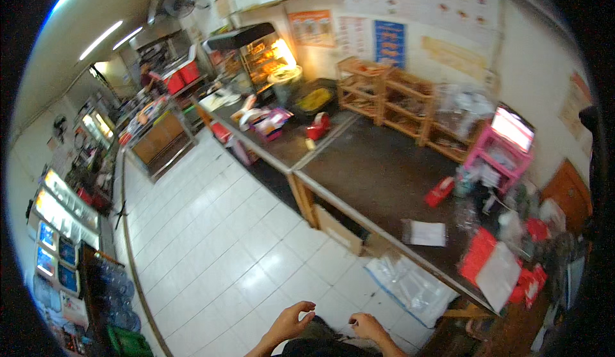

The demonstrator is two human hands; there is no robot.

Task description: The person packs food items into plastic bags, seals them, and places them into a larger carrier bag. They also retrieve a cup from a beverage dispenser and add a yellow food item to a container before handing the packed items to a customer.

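Note:
My left hand (292,322) hangs in front of my body at the bottom of the view, fingers bent, thumb apart, nothing in it. Beside it on the right is my right hand (369,327), its fingers curled inward; whether anything is inside cannot be made out. Neither hand touches the long counter (365,160) with a brown top. On that counter lie a white paper (427,233), a red object (439,191) and a red and white sheet stack (497,265). A red tape dispenser (318,127) stands farther along.
Wooden shelf racks (408,100), a pink stand (499,157) with a lit screen (512,128) and a lit food display case (259,59) line the wall. Clear plastic bags (408,287) lie below the counter edge. Water bottles (113,285) stand left. A person (148,79) is far back.

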